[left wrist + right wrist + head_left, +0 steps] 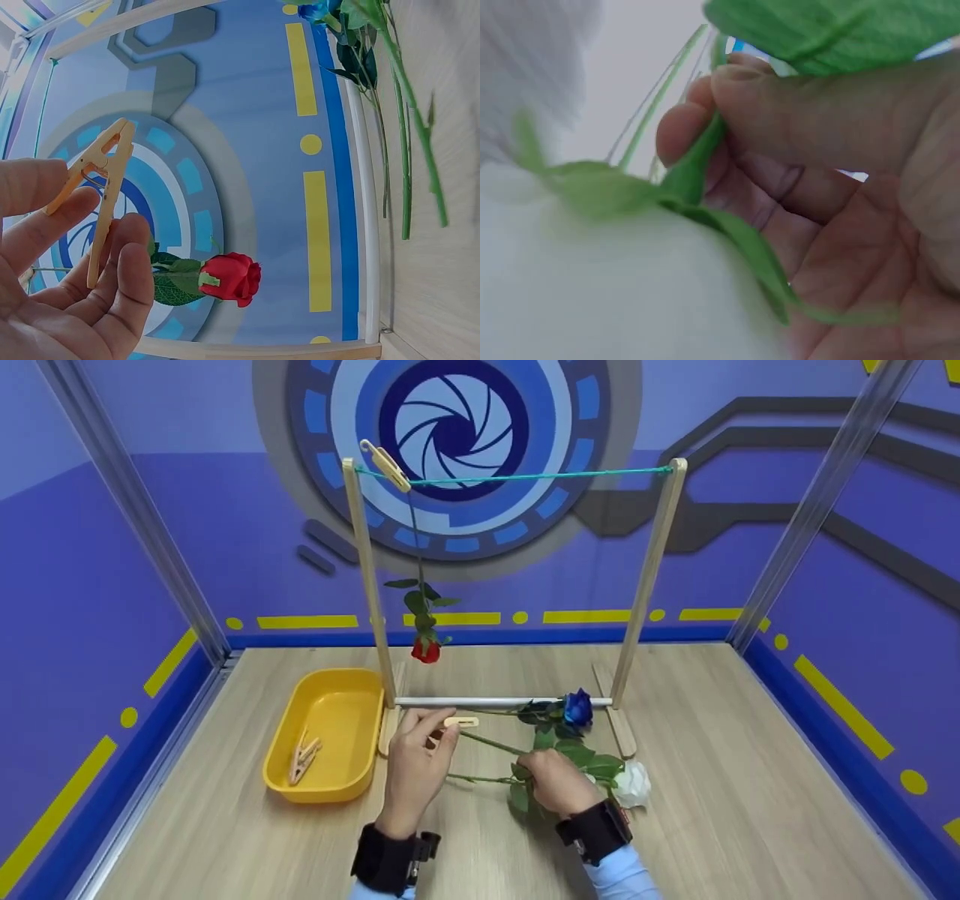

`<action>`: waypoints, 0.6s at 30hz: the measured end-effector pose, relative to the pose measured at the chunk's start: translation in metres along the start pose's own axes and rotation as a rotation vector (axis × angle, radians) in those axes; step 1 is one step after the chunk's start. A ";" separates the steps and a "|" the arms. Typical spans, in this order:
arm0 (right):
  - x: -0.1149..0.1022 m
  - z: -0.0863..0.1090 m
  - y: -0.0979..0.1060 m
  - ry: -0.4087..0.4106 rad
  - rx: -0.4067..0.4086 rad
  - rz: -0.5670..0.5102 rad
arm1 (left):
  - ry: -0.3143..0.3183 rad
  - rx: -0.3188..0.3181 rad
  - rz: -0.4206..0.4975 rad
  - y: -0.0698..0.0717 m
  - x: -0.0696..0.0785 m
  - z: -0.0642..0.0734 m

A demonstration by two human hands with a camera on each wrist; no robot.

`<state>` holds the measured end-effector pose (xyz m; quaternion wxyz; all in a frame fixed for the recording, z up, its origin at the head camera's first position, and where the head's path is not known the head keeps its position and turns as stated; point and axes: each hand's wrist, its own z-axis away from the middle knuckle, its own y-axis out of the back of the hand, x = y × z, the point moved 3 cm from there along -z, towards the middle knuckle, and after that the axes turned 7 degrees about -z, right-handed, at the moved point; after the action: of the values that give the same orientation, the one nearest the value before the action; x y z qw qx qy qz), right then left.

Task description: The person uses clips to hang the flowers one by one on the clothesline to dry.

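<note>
My left hand [418, 769] holds a light wooden clothespin [109, 187] between thumb and fingers, over the ends of the flower stems. My right hand [559, 781] pinches a green stem [697, 161] just below a white flower head [630, 277], which is blurred close to the right wrist camera. In the head view, a white rose [634, 786] shows beside that hand, with leaves around the fingers. A blue rose [578, 709] lies just beyond, its stem pointing left. From a teal string [525, 477], a red rose [425, 650] hangs head down by another clothespin [386, 465].
A wooden frame with two posts [649, 585] carries the string, and a white bar [465, 702] joins its feet. Left of it stands a yellow tray [341, 720] with wooden clothespins [302, 761] inside. Purple-blue walls [840, 622] enclose the wooden table [750, 780].
</note>
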<state>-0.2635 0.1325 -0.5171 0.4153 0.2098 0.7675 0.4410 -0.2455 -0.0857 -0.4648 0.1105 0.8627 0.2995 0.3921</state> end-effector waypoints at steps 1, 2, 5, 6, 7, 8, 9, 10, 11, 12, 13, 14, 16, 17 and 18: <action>0.001 0.000 -0.001 -0.006 -0.009 -0.002 | -0.001 0.001 -0.002 0.000 0.000 0.000; 0.002 0.000 -0.003 -0.012 -0.021 -0.005 | 0.001 0.000 -0.002 0.000 0.000 0.000; 0.007 0.000 -0.009 -0.036 -0.064 -0.017 | 0.010 -0.011 -0.008 0.000 -0.001 0.000; 0.008 0.000 -0.010 -0.044 -0.075 -0.019 | 0.016 -0.016 -0.009 0.000 -0.001 0.000; 0.009 0.000 -0.011 -0.050 -0.082 -0.020 | 0.023 -0.020 -0.009 0.000 -0.001 -0.001; 0.010 0.000 -0.012 -0.059 -0.086 -0.024 | 0.031 -0.026 -0.007 0.001 -0.001 -0.001; 0.011 0.000 -0.012 -0.067 -0.085 -0.033 | 0.037 -0.031 -0.007 0.001 -0.001 -0.001; 0.012 -0.001 -0.012 -0.073 -0.078 -0.040 | 0.043 -0.034 -0.008 0.001 0.000 -0.001; 0.013 -0.001 -0.011 -0.081 -0.066 -0.053 | 0.052 -0.037 -0.004 0.001 0.000 -0.001; 0.013 -0.001 -0.010 -0.083 -0.051 -0.062 | 0.056 -0.038 -0.003 0.001 0.000 -0.002; 0.014 -0.001 -0.009 -0.083 -0.031 -0.071 | 0.061 -0.039 0.000 0.001 0.000 -0.002; 0.014 -0.002 -0.007 -0.079 -0.007 -0.074 | 0.064 -0.041 0.000 0.001 0.000 -0.002; 0.012 -0.003 -0.003 -0.055 0.054 -0.068 | 0.066 -0.043 -0.001 0.001 -0.001 -0.001; 0.011 -0.003 -0.001 -0.042 0.089 -0.059 | 0.067 -0.045 -0.001 0.001 -0.001 -0.001; 0.009 -0.004 0.001 -0.024 0.123 -0.051 | 0.068 -0.046 0.000 0.001 -0.001 -0.001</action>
<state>-0.2721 0.1373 -0.5197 0.4217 0.2205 0.7934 0.3796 -0.2463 -0.0871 -0.4642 0.1201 0.8462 0.2939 0.4279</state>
